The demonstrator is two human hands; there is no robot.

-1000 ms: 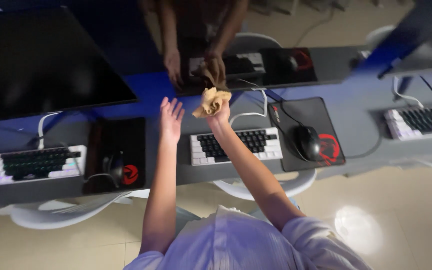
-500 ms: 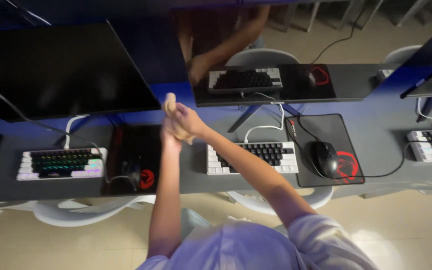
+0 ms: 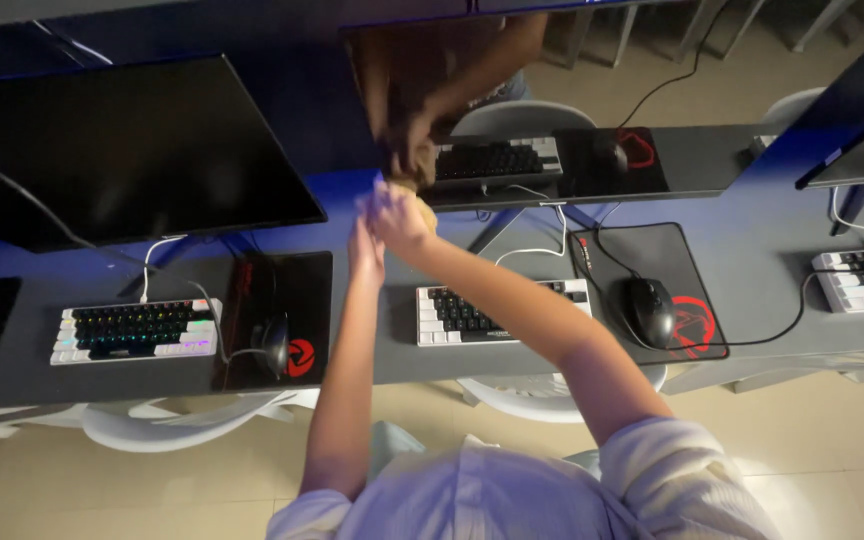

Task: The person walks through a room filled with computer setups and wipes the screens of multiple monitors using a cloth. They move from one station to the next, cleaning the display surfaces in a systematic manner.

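A tan cloth (image 3: 422,205) is being gripped in both hands, the left hand (image 3: 364,238) and right hand (image 3: 400,215), and pressed against the dark monitor (image 3: 512,100) above the desk (image 3: 752,260), its screen apparently being wiped, with broader strokes judged next.

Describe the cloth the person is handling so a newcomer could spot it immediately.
Start at the dark middle monitor above the grey desk. At its lower left corner, both raised hands meet; the tan cloth is bunched between them, the only soft, pale-brown thing among black screens and keyboards.
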